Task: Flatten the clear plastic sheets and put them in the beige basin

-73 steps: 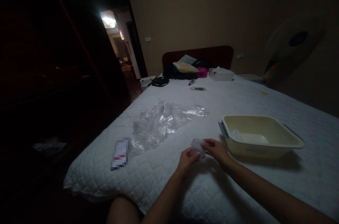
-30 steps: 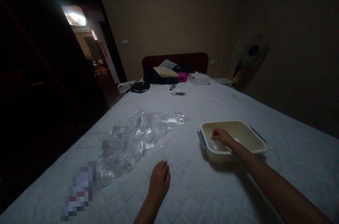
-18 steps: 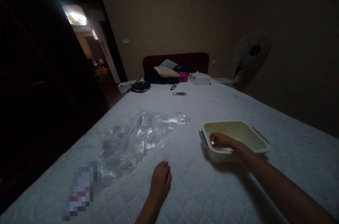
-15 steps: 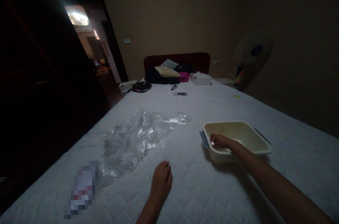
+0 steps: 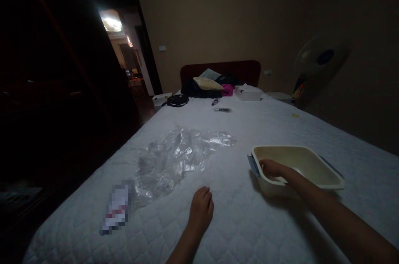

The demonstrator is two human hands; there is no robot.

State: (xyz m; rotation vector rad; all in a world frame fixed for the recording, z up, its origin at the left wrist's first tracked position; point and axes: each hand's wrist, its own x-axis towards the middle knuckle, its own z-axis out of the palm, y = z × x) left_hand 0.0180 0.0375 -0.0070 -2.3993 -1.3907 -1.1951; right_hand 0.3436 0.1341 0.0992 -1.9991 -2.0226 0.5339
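My right hand (image 5: 274,169) reaches over the near rim into a cream plastic basin (image 5: 324,174) that sits on the white quilted bed (image 5: 249,222). Its fingers curl down inside the basin; what they hold, if anything, is hidden in the dim light. My left hand (image 5: 202,210) rests palm down on the quilt in front of me, fingers loosely together, holding nothing. A crumpled sheet of clear plastic (image 5: 181,156) lies on the bed just left of and beyond the left hand. A small flat packet (image 5: 116,208) lies near the bed's left edge.
At the head of the bed lie a pillow (image 5: 207,83), dark and pink cloth (image 5: 227,88), a white box (image 5: 248,92), a black bag (image 5: 177,99) and small items (image 5: 222,109). A standing fan (image 5: 321,62) is at the right. An open lit doorway (image 5: 124,54) is at the left.
The small clear piece held in both hands went with my right hand into the basin. My left hand came down flat on the quilt. The view has since shifted slightly left.
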